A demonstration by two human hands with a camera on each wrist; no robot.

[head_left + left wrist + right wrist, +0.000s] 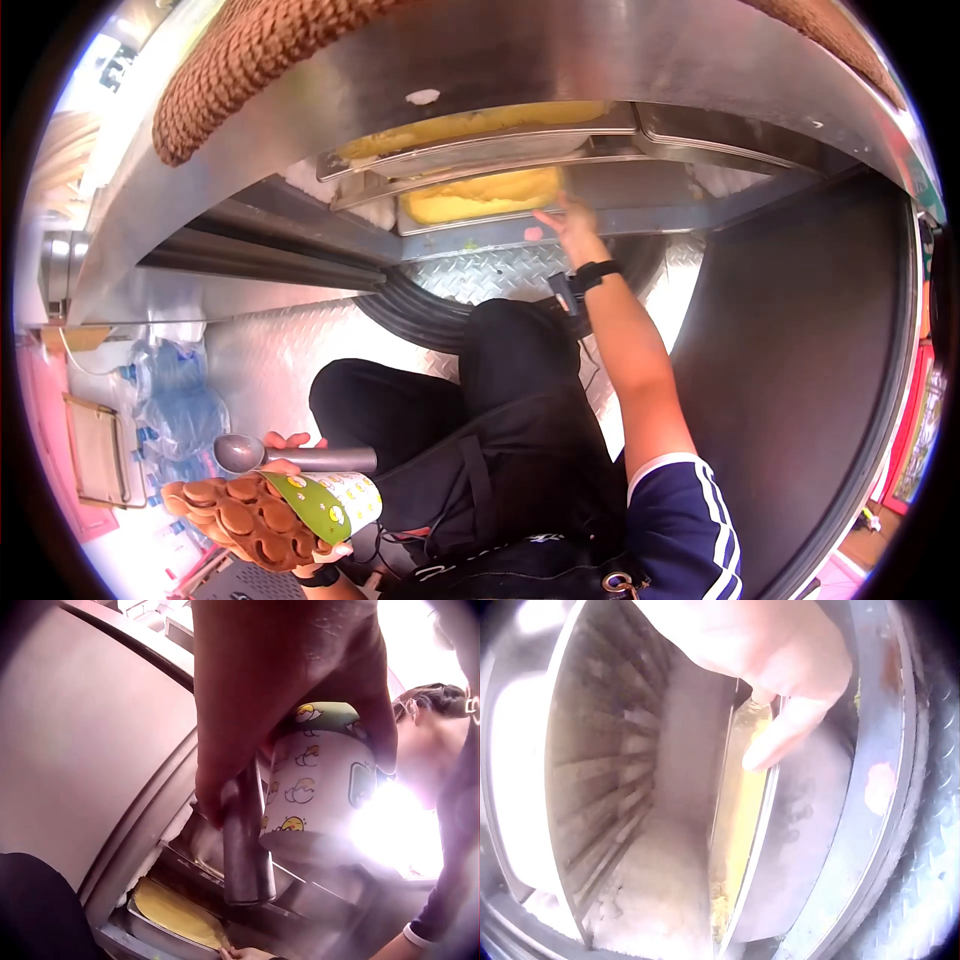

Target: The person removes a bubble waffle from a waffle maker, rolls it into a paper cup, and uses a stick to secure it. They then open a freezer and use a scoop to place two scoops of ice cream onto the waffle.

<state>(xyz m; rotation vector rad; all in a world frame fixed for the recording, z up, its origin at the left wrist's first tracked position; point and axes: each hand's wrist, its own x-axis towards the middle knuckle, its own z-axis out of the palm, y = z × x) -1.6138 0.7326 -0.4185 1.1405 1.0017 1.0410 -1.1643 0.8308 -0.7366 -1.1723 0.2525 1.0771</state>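
Observation:
My left hand (pixel 300 667) holds two things at lower left of the head view. One is a metal ice cream scoop (pixel 320 459), its bowl facing left. The other is a printed paper cup (pixel 350 505) with a brown bubble waffle (pixel 245 520) in it. Inside the low freezer compartment lies a metal pan (pixel 769 810) of yellow ice cream (pixel 490 195). At the pan's right end, my right hand (pixel 575 230) pinches the rim, its thumb crossing over the edge in the right wrist view. The other fingers are partly hidden.
Above the pan, another yellow-filled pan (pixel 480 125) sits beside a metal lid (pixel 730 145). Frost lines the compartment. A dark open door (pixel 790 370) stands at right. Large plastic water bottles (pixel 180 400) stand at left, on a diamond-plate floor (pixel 270 350).

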